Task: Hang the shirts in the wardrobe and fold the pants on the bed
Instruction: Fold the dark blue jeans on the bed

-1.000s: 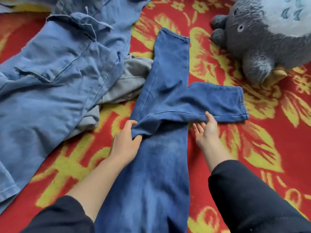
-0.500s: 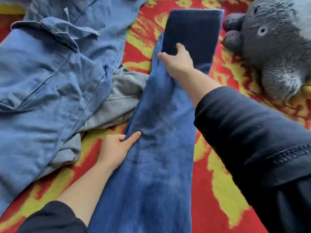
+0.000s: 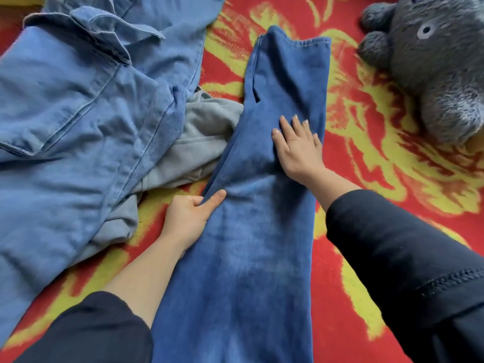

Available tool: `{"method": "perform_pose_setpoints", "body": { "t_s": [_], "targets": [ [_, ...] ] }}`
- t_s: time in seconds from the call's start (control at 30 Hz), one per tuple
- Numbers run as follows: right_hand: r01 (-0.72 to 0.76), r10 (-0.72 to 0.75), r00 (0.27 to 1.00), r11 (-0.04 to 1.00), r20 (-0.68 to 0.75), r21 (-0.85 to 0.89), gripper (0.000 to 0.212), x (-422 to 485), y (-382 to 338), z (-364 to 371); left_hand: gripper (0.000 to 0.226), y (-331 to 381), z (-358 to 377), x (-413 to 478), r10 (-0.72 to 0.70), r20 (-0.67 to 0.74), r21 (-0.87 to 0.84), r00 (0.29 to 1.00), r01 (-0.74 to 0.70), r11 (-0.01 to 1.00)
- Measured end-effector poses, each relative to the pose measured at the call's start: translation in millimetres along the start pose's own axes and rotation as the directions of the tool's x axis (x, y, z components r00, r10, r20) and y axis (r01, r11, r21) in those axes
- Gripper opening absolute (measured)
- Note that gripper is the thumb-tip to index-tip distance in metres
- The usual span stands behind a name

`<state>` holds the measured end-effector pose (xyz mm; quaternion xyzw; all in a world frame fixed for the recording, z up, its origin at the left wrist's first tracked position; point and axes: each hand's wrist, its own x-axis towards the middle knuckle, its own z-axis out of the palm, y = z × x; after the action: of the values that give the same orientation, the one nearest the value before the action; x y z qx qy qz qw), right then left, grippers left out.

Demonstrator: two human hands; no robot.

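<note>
Dark blue jeans [image 3: 243, 258] lie lengthwise on the red and yellow bed cover [image 3: 366, 179], their far part folded back over the near part. My left hand [image 3: 188, 216] pinches the jeans' left edge, thumb on top and fingers under the fabric. My right hand [image 3: 296, 145] lies flat with straight fingers on the folded layer and presses it down. A light blue denim shirt [image 3: 78, 113] spreads over the left side of the bed, collar up. A grey garment [image 3: 199, 142] lies partly under the shirt, beside the jeans.
A grey plush toy [image 3: 434, 64] sits at the upper right, close to the jeans' far end. Bare bed cover shows to the right of the jeans, between my right arm and the toy.
The jeans leg that lay out to the right was lifted and laid straight over the other. My right hand came back toward me and now presses flat. My left hand kept its place at the left edge.
</note>
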<state>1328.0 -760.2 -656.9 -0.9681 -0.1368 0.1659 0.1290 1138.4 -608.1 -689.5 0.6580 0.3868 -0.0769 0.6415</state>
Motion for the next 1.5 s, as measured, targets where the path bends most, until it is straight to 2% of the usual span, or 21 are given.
{"method": "perform_pose_setpoints", "body": {
  "t_s": [0.07,0.13,0.2,0.27,0.4,0.53,0.67,0.73,0.83,0.9,1.0,1.03,1.1,1.17,1.23,1.33,1.43,1.5],
  "targets": [
    [0.024,-0.022,0.999,0.999,-0.045,0.043,0.056,-29,7,9,0.058,3,0,-3,0.023,-0.014,-0.019,1.0,-0.024,1.0],
    [0.046,-0.042,0.997,0.997,-0.061,0.06,0.059,-67,10,23,0.042,5,-2,-9,0.029,0.03,-0.084,0.999,-0.026,0.996],
    [0.053,-0.053,0.999,0.998,-0.005,0.026,0.064,-117,14,39,0.028,0,-7,-21,0.016,0.091,-0.168,0.996,0.0,0.986],
    [0.063,-0.061,0.996,0.998,0.069,-0.02,0.068,-169,19,53,0.02,-16,-15,-42,-0.003,0.061,-0.152,0.998,0.012,0.988],
    [0.012,-0.013,0.99,1.0,0.142,0.008,0.07,-256,21,74,0.017,-67,-41,-109,-0.088,-0.073,-0.09,0.993,0.082,0.993],
    [-0.071,0.062,0.98,0.997,0.187,0.043,0.076,-320,20,89,0.013,-118,-71,-183,-0.193,-0.064,-0.073,0.979,0.189,0.979],
    [-0.125,0.103,0.979,0.984,0.174,0.123,0.089,-375,17,98,0.019,-161,-98,-245,-0.246,-0.137,0.003,0.96,0.248,0.969],
    [-0.215,0.19,0.974,0.949,0.123,0.232,0.099,-406,13,103,0.023,-178,-107,-271,-0.258,-0.149,0.055,0.955,0.268,0.962],
    [-0.4,0.393,0.914,0.829,0.103,0.39,0.109,-455,4,115,0.027,-195,-112,-302,-0.225,-0.175,0.09,0.959,0.243,0.966],
    [-0.509,0.52,0.845,0.714,0.123,0.481,0.099,-482,-4,127,0.026,-199,-108,-320,-0.158,-0.18,0.128,0.971,0.183,0.975],
    [-0.614,0.63,0.711,0.339,0.314,0.713,0.063,-513,-13,138,0.023,-206,-93,-340,-0.087,-0.223,0.276,0.971,0.148,0.95],
    [-0.611,0.609,0.711,0.288,0.351,0.737,0.05,-523,-14,140,0.027,-211,-88,-348,-0.099,-0.246,0.311,0.964,0.175,0.934],
    [-0.571,0.523,0.781,0.38,0.34,0.728,0.037,-543,-12,145,0.035,-218,-84,-362,-0.16,-0.228,0.288,0.96,0.223,0.931],
    [-0.56,0.442,0.817,0.459,0.369,0.689,0.037,-562,-10,152,0.035,-222,-88,-375,-0.177,-0.13,0.343,0.976,0.212,0.915],
    [-0.604,0.415,0.792,0.418,0.448,0.679,0.036,-574,-4,151,0.033,-224,-97,-381,-0.194,-0.031,0.354,0.981,0.192,0.915],
    [-0.605,0.337,0.794,0.342,0.506,0.719,0.018,-586,8,139,0.021,-210,-106,-401,-0.184,0.049,0.26,0.982,0.166,0.951],
    [-0.562,0.268,0.827,0.369,0.495,0.74,0.014,-607,17,120,0.024,-202,-102,-430,-0.127,0.029,0.281,0.991,0.114,0.953],
    [-0.568,0.257,0.822,0.425,0.508,0.704,0.019,-631,26,110,0.023,-201,-98,-460,-0.167,0.028,0.283,0.986,0.152,0.947]
  ]
}}
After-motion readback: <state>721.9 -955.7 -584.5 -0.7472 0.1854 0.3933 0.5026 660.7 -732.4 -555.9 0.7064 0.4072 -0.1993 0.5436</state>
